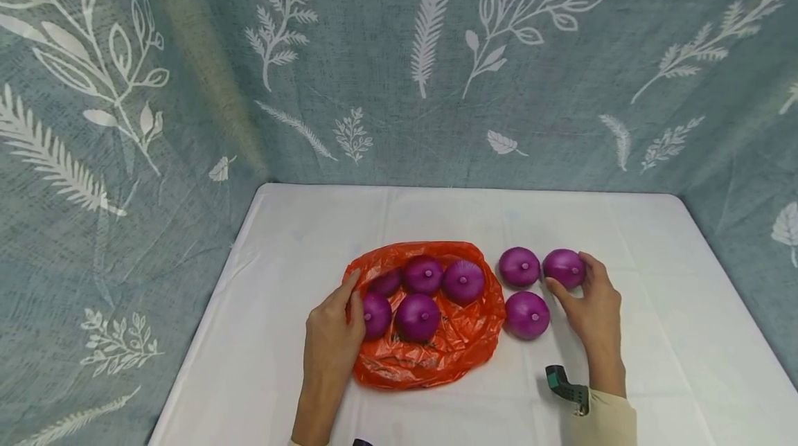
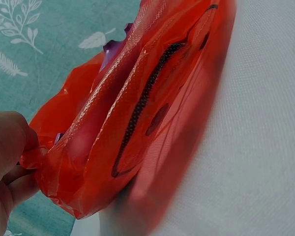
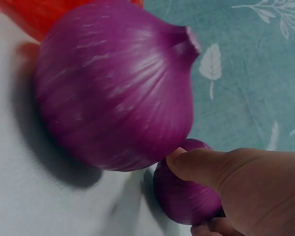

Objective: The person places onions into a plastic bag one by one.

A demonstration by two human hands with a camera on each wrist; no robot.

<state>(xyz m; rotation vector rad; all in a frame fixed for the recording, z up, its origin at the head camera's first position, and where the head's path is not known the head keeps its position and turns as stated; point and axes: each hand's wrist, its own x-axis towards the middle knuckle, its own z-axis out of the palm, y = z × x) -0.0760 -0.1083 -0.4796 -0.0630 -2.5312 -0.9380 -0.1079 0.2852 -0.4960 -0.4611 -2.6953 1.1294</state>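
Observation:
An orange plastic bag (image 1: 449, 345) lies on the white table (image 1: 280, 238) with several purple onions (image 1: 422, 275) inside. My left hand (image 1: 333, 328) pinches the bag's left edge, the bag (image 2: 137, 123) bunched between its fingers (image 2: 12, 162). Three more purple onions sit right of the bag. My right hand (image 1: 589, 304) grips the far right onion (image 1: 563, 267), thumb and fingers round it; the right wrist view shows this onion (image 3: 187, 196) under the thumb. A second onion (image 1: 519, 266) sits beside it and a third (image 1: 527, 315), seen large as the onion (image 3: 118, 93), lies nearer.
Blue-grey curtain (image 1: 399, 65) with white leaf prints closes the back and both sides of the table. A dark green wrist device (image 1: 564, 385) sits by my right sleeve. Bare tablecloth lies around the bag and onions.

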